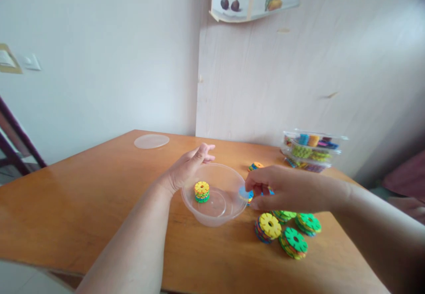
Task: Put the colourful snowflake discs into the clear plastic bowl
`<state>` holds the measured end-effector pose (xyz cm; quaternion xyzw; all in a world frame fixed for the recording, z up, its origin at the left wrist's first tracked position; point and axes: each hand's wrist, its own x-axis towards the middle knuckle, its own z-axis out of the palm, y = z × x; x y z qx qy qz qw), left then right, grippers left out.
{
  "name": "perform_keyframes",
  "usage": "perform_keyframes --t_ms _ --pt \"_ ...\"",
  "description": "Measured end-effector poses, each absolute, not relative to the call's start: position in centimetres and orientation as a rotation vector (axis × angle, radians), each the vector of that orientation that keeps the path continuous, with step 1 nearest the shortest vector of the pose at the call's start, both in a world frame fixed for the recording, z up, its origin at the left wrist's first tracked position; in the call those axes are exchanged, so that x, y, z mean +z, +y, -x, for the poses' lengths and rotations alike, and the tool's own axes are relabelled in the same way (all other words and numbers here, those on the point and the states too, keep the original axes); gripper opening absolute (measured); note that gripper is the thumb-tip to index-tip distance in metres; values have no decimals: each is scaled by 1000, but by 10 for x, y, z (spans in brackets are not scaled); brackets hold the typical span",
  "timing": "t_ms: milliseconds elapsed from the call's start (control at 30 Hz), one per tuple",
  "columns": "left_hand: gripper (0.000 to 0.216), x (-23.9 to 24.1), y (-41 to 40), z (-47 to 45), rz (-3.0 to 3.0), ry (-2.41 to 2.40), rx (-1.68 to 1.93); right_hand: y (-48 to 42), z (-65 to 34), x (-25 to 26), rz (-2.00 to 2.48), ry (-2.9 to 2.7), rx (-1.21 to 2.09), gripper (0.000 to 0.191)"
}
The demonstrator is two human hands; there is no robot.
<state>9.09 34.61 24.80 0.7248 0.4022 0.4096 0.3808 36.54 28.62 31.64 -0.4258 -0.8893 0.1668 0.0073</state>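
A clear round plastic bowl (pixel 217 218) stands on the table with one stack of notched discs (pixel 202 191), yellow on top, inside at its left. My left hand (pixel 191 165) is at the bowl's back-left rim, fingers stretched out and apart; whether it touches the rim is unclear. My right hand (pixel 272 187) hovers just right of the bowl, fingers curled, with a gap between thumb and fingers and nothing seen in it. Close to its fingertips is a blue-topped disc stack (pixel 246 194), partly behind the rim. Below the hand stand a yellow-topped stack (pixel 268 226) and green-topped stacks (pixel 295 241).
A clear round lid (pixel 152 141) lies at the table's back left. Stacked clear boxes of colourful pieces (pixel 312 150) stand at the back right. A small orange-topped disc stack (pixel 255 166) sits behind my right hand. The wooden table (pixel 99 196) meets a wall.
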Motion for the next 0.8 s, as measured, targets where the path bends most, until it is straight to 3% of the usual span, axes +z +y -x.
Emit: perform_keyframes --t_ms 167,500,800 --pt "90 248 347 -91 -1855 1003 1055 258 -394 305 1488 -2798 567 50" --pt "88 248 347 -91 -1864 1007 1060 258 -395 299 1373 -2780 427 31" --pt "90 244 349 -88 -1877 1023 1065 324 -309 289 1179 -2735 298 31"
